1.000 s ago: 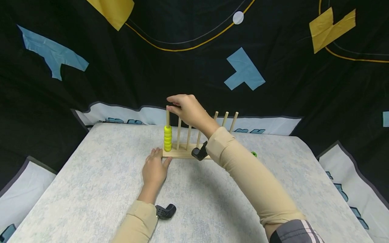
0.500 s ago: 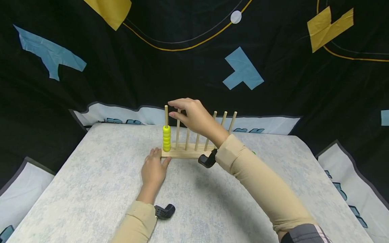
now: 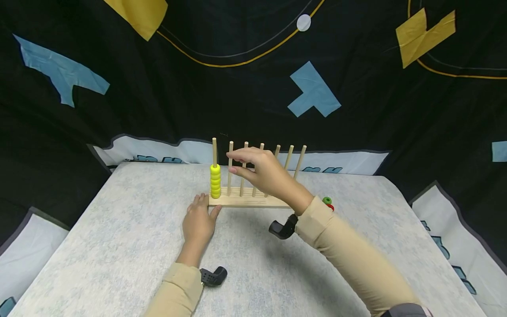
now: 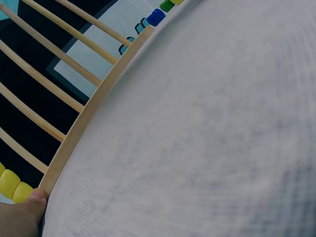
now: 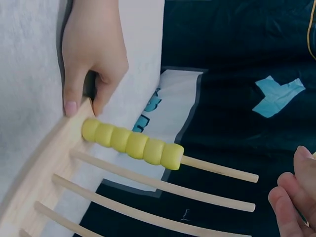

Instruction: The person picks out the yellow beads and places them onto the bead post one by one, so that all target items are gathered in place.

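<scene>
One wooden rack (image 3: 245, 201) has its end between the left fingers (image 5: 73, 95).

Even light washed the table (image 3: 119, 246), and there, my right arm (image 3: 348, 251) laid a smudgy shadow (image 3: 301, 264) across it! My left-wrist view came through greyer, hazier; both wrist lenses bowed the rods (image 5: 163, 185).

And here it was, a makeshift recording booth by the look of it: black cloth (image 3: 222, 101) rose beyond the desk's (image 3: 130, 251) far edge and closed in past both far corners, its white lettered border (image 3: 158, 147) sagging, blue shapes (image 3: 314, 90) printed above, and black cameras (image 3: 214, 276) rode both wrists!
</scene>
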Action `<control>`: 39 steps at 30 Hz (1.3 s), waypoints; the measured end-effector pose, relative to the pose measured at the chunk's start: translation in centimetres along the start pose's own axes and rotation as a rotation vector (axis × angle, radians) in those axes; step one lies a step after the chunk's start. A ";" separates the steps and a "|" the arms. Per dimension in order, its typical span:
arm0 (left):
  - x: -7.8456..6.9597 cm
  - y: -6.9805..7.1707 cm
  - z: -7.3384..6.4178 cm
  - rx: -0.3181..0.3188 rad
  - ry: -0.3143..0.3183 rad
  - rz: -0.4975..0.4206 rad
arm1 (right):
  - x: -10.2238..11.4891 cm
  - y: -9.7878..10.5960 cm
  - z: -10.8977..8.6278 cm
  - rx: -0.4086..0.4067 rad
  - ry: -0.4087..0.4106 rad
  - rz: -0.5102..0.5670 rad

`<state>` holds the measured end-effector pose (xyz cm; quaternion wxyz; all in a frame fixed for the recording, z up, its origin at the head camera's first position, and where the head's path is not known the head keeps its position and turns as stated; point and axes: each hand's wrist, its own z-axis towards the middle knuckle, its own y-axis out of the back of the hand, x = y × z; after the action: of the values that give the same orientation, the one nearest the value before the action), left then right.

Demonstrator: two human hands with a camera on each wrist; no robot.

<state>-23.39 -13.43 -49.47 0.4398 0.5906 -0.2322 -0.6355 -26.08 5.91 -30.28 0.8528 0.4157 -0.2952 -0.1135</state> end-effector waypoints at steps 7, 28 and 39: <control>-0.1 0.0 0.0 -0.007 -0.004 0.001 | -0.6 -0.1 -2.9 -0.010 -0.059 0.055; 0.0 0.3 -0.1 -0.005 -0.013 -0.013 | -3.3 -1.2 -11.1 0.032 -0.222 0.134; 0.0 0.0 0.0 0.000 -0.021 -0.024 | -5.9 -1.5 -15.5 0.039 -0.338 0.059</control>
<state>-23.35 -13.44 -49.45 0.4299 0.5867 -0.2297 -0.6467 -21.43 17.50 -41.29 0.7859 0.3982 -0.4484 -0.1509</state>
